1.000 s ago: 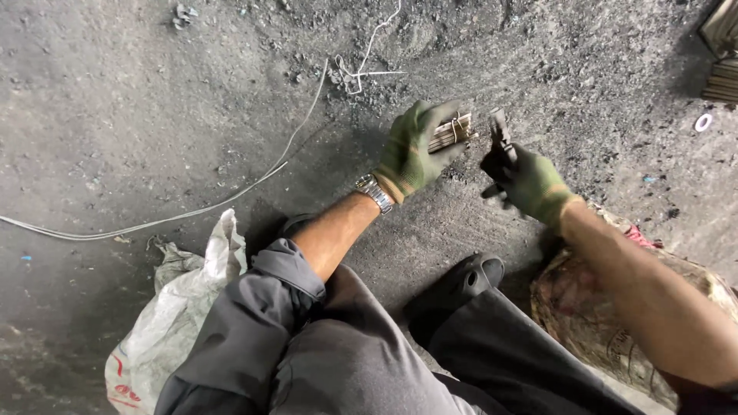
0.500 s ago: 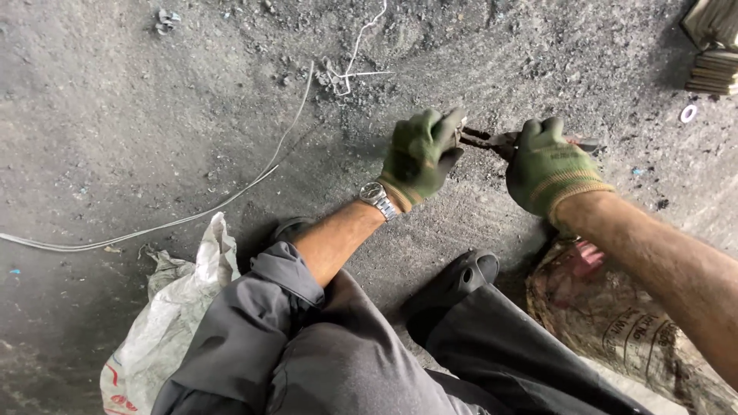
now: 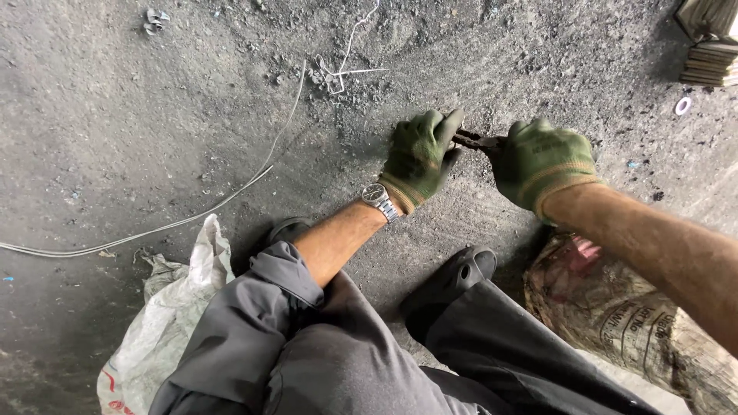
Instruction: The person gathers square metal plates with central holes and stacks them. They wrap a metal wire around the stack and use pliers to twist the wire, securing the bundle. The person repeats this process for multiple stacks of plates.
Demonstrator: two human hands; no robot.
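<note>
Woven white plastic forms the sack (image 3: 165, 323) at lower left of the head view; it lies crumpled on the floor (image 3: 138, 115) beside the person's left knee, its mouth slack, and what it holds cannot be told. A second sack (image 3: 638, 323), brownish with dark print, lies at lower right under the right forearm, with a patch of pink showing at its upper edge; what is inside it is likewise hidden.

Between the two gloved hands, above the dark shoe (image 3: 453, 277), sits a dark rusty metal tool (image 3: 475, 141). Only a short length shows, bridging the gap from one glove to the other; its shape cannot be told. The left hand (image 3: 419, 157), in a green knit glove with a tan cuff, has its fingers curled over the near end of the tool, thumb side touching it. The right hand (image 3: 542, 161), gloved the same, is closed tight around the far end, knuckles up. A silver wristwatch (image 3: 378, 197) sits on the left wrist, just below the glove cuff.

Elsewhere on the gritty grey floor, a long pale wire (image 3: 200, 215) runs from the left edge up toward a small tangle of wire (image 3: 342, 73) above the hands. A stack of flat metal pieces (image 3: 711, 46) stands at the upper right corner, with a small white ring (image 3: 683, 105) just below it.
</note>
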